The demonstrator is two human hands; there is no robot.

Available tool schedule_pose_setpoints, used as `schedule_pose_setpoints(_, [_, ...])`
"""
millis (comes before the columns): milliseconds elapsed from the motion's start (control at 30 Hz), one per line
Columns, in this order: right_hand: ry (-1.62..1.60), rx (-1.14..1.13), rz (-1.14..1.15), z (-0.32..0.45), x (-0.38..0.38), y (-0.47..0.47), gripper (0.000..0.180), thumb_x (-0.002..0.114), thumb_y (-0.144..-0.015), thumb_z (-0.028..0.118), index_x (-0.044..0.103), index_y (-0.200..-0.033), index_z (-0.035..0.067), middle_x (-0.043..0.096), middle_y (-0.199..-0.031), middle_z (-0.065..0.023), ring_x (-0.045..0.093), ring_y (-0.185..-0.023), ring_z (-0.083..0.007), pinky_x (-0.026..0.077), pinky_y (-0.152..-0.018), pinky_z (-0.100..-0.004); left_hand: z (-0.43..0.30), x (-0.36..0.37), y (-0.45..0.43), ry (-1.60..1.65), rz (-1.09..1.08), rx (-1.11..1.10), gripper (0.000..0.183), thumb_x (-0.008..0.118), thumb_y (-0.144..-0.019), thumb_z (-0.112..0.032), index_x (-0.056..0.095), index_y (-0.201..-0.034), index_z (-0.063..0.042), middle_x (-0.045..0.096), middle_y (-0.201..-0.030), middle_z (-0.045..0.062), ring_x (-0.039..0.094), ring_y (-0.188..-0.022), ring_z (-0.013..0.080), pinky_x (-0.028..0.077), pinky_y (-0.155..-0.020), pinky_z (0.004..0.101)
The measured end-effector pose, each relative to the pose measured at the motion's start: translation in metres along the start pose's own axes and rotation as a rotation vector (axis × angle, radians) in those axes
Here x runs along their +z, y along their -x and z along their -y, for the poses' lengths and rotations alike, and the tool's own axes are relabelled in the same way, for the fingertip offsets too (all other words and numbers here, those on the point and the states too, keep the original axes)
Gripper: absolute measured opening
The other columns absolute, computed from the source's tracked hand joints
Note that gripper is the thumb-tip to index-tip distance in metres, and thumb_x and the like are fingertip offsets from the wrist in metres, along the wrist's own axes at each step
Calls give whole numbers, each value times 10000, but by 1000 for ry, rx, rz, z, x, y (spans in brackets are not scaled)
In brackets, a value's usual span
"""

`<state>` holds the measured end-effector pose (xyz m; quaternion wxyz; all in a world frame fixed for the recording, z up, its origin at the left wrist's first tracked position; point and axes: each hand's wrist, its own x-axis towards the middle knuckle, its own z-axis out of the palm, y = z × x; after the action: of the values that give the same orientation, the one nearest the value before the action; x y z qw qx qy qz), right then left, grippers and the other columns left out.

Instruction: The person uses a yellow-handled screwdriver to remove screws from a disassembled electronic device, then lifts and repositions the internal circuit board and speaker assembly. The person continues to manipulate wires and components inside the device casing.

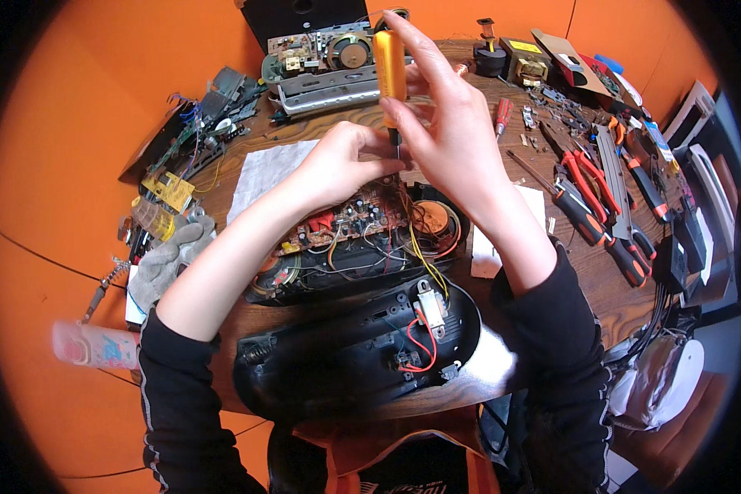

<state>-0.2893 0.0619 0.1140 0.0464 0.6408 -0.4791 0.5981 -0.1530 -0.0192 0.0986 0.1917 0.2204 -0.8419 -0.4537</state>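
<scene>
My right hand (454, 105) holds a yellow-handled screwdriver (390, 68) upright, its index finger raised above the handle's end. The screwdriver's thin shaft points down to the far edge of a brown circuit board (364, 216). My left hand (339, 163) is at that edge, thumb and fingers close around the shaft; its fingertips are partly hidden, so what they grip is unclear. The board carries capacitors and wires and lies in a black housing half (346, 262) with a round speaker (431, 217). Yellow wires run towards a transformer (431, 309) in the nearer black shell (333, 352).
An opened radio chassis (321, 68) stands at the back. Pliers (583, 179), screwdrivers (580, 216) and loose scrap parts lie on the right. On the left are grey work gloves (173, 259), a heap of boards (204, 123) and a pink bottle (96, 344) near the table's edge.
</scene>
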Motion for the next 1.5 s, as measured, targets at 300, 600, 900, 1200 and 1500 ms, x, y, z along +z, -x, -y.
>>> schedule_pose_setpoints(300, [103,-97,-109,0,-3,0,557,714,-762,56,505,-1266,167,638,-873,-96,660,-820,-217,539,-721,-327,-8,5,2,-202,-87,-23,176,699,-778,-104,708,-913,7,710,-825,121,671,-773,165,508,-778,311])
schedule_pose_setpoints(600, [179,-158,-208,1,1,-3,504,758,-724,157,577,-1195,153,635,-912,-77,628,-853,-220,518,-737,-327,-13,8,8,-224,-158,-84,175,727,-755,-104,711,-883,16,703,-784,95,644,-720,129,504,-708,299])
schedule_pose_setpoints(900, [17,-83,-116,4,1,-5,454,673,-786,64,561,-1221,133,651,-1033,-115,663,-948,-230,516,-819,-347,-28,0,8,-139,-18,-123,172,683,-784,-48,700,-938,28,709,-827,94,651,-713,124,512,-705,286])
schedule_pose_setpoints(1200, [111,-10,-96,7,-7,-4,451,686,-774,65,569,-1203,146,643,-1026,-136,656,-926,-241,530,-791,-329,-21,7,5,-320,-84,-134,161,695,-776,-82,705,-907,11,706,-823,111,664,-795,147,500,-769,329])
schedule_pose_setpoints(1500, [-19,-94,-119,8,1,0,496,665,-755,37,524,-1219,142,575,-1013,-202,592,-957,-408,499,-832,-447,-24,9,11,-240,-103,-92,176,697,-767,-80,710,-925,-3,709,-834,121,663,-773,162,500,-772,320])
